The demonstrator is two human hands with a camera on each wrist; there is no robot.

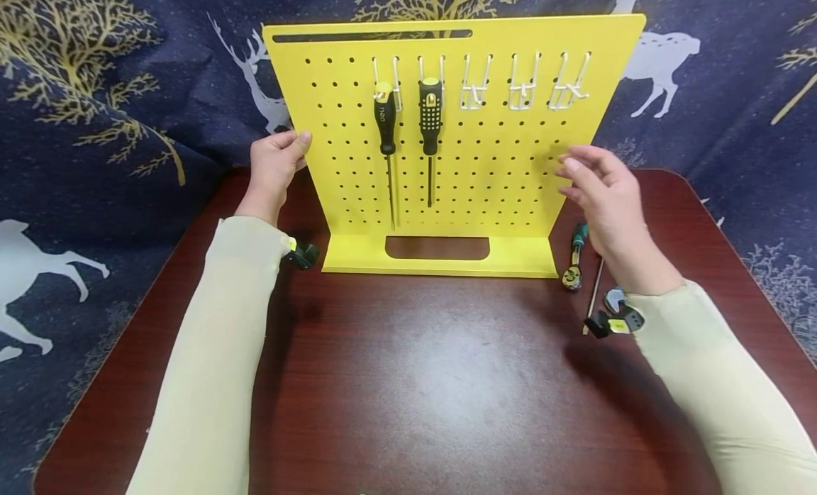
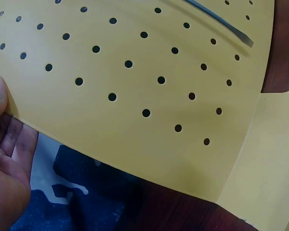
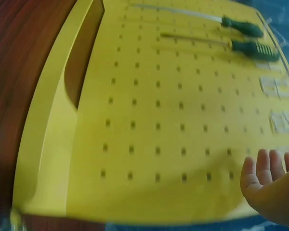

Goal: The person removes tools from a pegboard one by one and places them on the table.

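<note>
Both wrist views near the pegboard (image 1: 469,151)

A yellow perforated pegboard (image 1: 475,142) with a bent-out foot (image 1: 518,253) stands upright at the far side of the reddish-brown table (image 1: 396,381). Two black-and-yellow-handled screwdrivers (image 1: 386,126) (image 1: 430,130) hang tip-down, side by side, from its white wire hooks (image 1: 473,89), left of centre.

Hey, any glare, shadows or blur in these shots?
Head view: pale glare on the tabletop, dark shadow beside the right sleeve; left wrist view: pegboard looks muted yellow, shadow beside the screwdriver shaft; right wrist view: soft and blurry, faint shadow on the pegboard near the right hand.
</note>
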